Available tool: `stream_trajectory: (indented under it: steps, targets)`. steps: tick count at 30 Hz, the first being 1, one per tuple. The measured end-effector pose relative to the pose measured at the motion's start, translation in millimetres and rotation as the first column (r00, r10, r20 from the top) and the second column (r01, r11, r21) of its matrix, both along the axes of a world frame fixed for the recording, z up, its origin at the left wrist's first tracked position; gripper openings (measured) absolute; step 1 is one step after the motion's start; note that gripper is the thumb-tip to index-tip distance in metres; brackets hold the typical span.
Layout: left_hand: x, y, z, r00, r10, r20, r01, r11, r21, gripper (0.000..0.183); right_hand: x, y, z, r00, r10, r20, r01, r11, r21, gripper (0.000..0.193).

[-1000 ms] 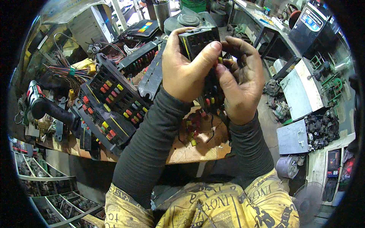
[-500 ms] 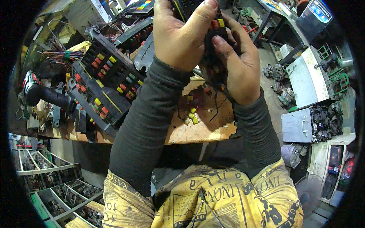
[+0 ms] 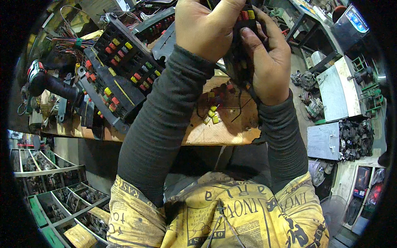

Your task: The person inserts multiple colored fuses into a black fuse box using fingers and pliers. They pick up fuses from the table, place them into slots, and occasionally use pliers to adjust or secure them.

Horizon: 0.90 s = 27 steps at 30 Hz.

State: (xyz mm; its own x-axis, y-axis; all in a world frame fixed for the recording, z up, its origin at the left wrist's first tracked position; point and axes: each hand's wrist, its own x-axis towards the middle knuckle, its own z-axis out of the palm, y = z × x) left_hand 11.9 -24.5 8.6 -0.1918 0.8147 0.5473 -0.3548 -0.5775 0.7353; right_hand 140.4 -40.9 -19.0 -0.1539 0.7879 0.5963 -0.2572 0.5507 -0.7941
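A dark fuse box (image 3: 236, 51) with red and yellow blade fuses is held up over the bench at the top of the view. My left hand (image 3: 205, 31) grips its left side, thumb stretched over the top; the fingers beneath are hidden. My right hand (image 3: 271, 58) is wrapped round the right side, its thumb pressed against the front near the fuses. Below them, several loose yellow fuses (image 3: 212, 116) lie on the wooden bench top (image 3: 227, 133), beside thin dark wires (image 3: 240, 105).
Left on the bench stand larger black fuse boxes (image 3: 108, 71) filled with coloured fuses, a wire bundle (image 3: 78, 42) and a black power tool (image 3: 40, 82). Racks of parts (image 3: 47, 169) stand below left. To the right are a grey metal box (image 3: 324, 141) and a fan (image 3: 334, 211).
The view has shifted slightly, so the bench sits higher and my hands further right. Both hands keep their hold on the fuse box.
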Motion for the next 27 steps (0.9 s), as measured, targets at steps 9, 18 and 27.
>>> stream_trajectory:
  steps: [9, 18, 27]
  targets:
    - [-2, 4, -2, 1.000, 0.018, 0.011, -0.018, 0.999, 0.038, 0.026, -13, 2, -4, 0.999, -0.049, -0.001, 0.049, 0.998, -0.036, 0.054]
    - [-7, 4, 0, 0.993, -0.020, 0.118, 0.014, 0.999, 0.045, 0.022, 38, -49, 6, 0.691, -0.493, 0.529, 0.205, 0.835, 0.510, 0.023]
    - [-16, 14, -5, 0.967, -0.069, 0.246, 0.074, 0.997, -0.009, 0.029, 31, -59, 4, 0.346, -0.636, 0.690, -0.061, 0.718, 0.693, 0.015]
